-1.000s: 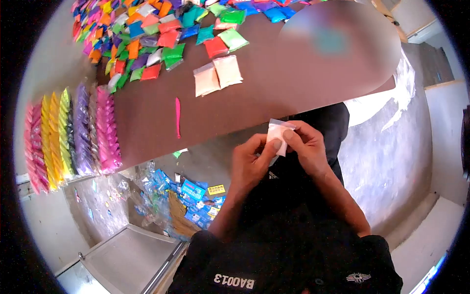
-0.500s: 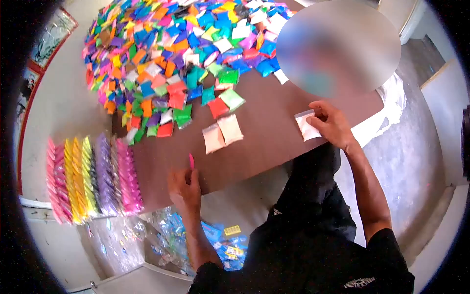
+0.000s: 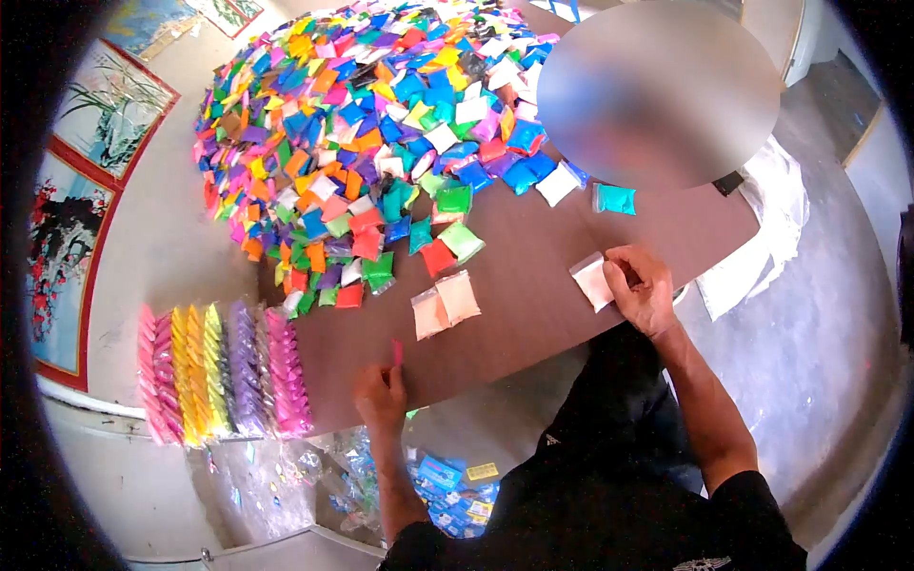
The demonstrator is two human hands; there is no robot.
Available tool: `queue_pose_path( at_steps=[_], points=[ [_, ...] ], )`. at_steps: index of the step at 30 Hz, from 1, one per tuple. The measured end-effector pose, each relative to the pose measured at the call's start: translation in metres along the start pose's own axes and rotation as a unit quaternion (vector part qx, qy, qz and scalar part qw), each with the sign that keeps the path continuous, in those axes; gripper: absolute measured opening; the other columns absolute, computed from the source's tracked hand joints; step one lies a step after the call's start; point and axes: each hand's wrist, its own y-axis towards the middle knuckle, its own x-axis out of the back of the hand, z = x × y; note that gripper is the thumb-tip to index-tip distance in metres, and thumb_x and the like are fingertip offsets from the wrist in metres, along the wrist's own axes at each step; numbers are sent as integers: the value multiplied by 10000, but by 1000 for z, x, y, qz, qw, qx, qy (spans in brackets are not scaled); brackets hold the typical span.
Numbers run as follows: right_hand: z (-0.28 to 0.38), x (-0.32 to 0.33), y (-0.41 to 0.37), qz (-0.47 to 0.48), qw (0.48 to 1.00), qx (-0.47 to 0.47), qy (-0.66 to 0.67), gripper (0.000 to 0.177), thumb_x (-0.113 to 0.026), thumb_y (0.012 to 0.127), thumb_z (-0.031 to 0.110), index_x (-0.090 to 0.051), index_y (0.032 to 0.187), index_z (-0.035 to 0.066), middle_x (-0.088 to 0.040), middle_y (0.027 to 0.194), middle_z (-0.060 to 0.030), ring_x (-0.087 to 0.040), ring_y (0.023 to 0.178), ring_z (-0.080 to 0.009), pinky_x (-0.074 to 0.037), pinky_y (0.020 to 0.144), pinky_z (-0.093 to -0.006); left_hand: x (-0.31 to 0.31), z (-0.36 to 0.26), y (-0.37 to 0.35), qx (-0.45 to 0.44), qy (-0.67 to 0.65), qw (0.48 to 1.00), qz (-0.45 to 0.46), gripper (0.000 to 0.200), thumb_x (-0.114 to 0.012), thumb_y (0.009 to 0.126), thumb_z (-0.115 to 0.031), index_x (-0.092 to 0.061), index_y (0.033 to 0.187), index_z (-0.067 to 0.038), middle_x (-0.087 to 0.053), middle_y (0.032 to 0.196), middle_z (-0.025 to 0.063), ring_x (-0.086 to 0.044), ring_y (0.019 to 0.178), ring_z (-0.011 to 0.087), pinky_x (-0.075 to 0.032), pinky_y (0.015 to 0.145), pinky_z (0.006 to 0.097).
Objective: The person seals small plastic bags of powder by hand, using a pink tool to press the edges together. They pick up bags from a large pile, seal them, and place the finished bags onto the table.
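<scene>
My left hand is closed near the table's front edge, pinching a small pink strip that points up from the fingers. On the right, my right hand pinches the right side of a pale pink packet at the table's edge. Between the hands, two pale peach packets lie partly overlapping on the brown table. A red packet and a light green one rest just behind them.
A large heap of colourful packets covers the back left. Rows of twisted coloured packs lie at the left end. A teal packet is at the back right, near white plastic. Blue wrappers lie below the table.
The view has shifted, so the table and hands appear lower in the frame. A teal packet now shows on the table at the back right. Both hands keep their pinches.
</scene>
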Motion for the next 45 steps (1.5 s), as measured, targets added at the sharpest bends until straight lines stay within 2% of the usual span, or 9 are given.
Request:
queue_pose_path(
  at_steps=[8, 10, 12, 16, 20, 23, 28, 33, 45],
  points=[
    [-6, 8, -5, 18, 996, 83, -4, 228, -761, 832, 88, -726, 1045, 15, -699, 1013, -171, -697, 849, -320, -568, 730, -378, -13, 15, -4, -50, 63, 997, -20, 167, -693, 925, -161, -624, 863, -22, -646, 822, 191, -627, 763, 402, -488, 693, 505],
    [-3, 15, -6, 40, 975, 200, -83, 269, -786, 815, 144, -732, 1059, 43, -691, 1104, -162, -694, 955, -342, -578, 824, -416, -10, 11, -4, -59, 89, 994, -25, 165, -682, 936, -164, -620, 885, -21, -655, 836, 199, -636, 770, 407, -497, 696, 500],
    [-1, 19, -14, 53, 973, 204, -96, 285, -795, 810, 165, -733, 1066, 56, -687, 1133, -152, -684, 998, -348, -571, 861, -431, -5, 3, -5, 74, 0, 997, -21, 150, -672, 962, -149, -606, 929, -19, -672, 863, 175, -684, 782, 343, -525, 693, 449],
    [3, 23, -18, 80, 965, 213, -132, 325, -817, 800, 204, -732, 1090, 86, -675, 1193, -127, -663, 1093, -351, -550, 928, -450, 18, -61, -1, 156, -206, 966, 24, 118, -662, 982, -123, -617, 1014, -19, -673, 877, 133, -707, 787, 255, -539, 689, 391],
    [-4, 23, -18, 93, 957, 238, -136, 351, -813, 813, 230, -718, 1115, 79, -671, 1216, -121, -663, 1111, -342, -546, 934, -450, -9, -152, 4, -70, -277, 956, 64, 100, -633, 989, -76, -667, 1059, -13, -644, 859, 63, -615, 726, 133, -504, 662, 293],
    [-6, 24, -21, 83, 961, 227, -136, 336, -812, 814, 219, -721, 1102, 72, -675, 1203, -125, -673, 1092, -337, -547, 929, -447, -52, -193, 14, -191, -285, 937, 62, 137, -646, 975, -77, -691, 1082, -5, -672, 905, 98, -637, 773, 178, -511, 708, 302],
    [-10, 25, -18, 74, 962, 237, -109, 330, -821, 803, 198, -725, 1095, 80, -681, 1174, -110, -689, 1049, -326, -560, 897, -432, -94, -231, 23, -166, -313, 927, 122, 141, -661, 967, -89, -692, 1070, 1, -697, 955, 142, -664, 807, 233, -524, 746, 331],
    [-15, 21, -16, 59, 965, 236, -101, 311, -825, 790, 198, -729, 1067, 95, -692, 1145, -107, -698, 1012, -318, -569, 870, -424, -117, -231, 33, -216, -243, 942, 78, 114, -692, 938, -99, -694, 1002, -5, -701, 924, 172, -674, 788, 329, -538, 727, 387],
    [-21, 14, -19, 13, 972, 214, -100, 205, -787, 812, 180, -735, 991, 93, -710, 1062, -88, -710, 943, -294, -582, 840, -413, -104, -254, 50, -203, -322, 919, 101, 52, -685, 916, -70, -672, 903, -22, -660, 845, 145, -643, 735, 312, -516, 667, 398]
  ],
)
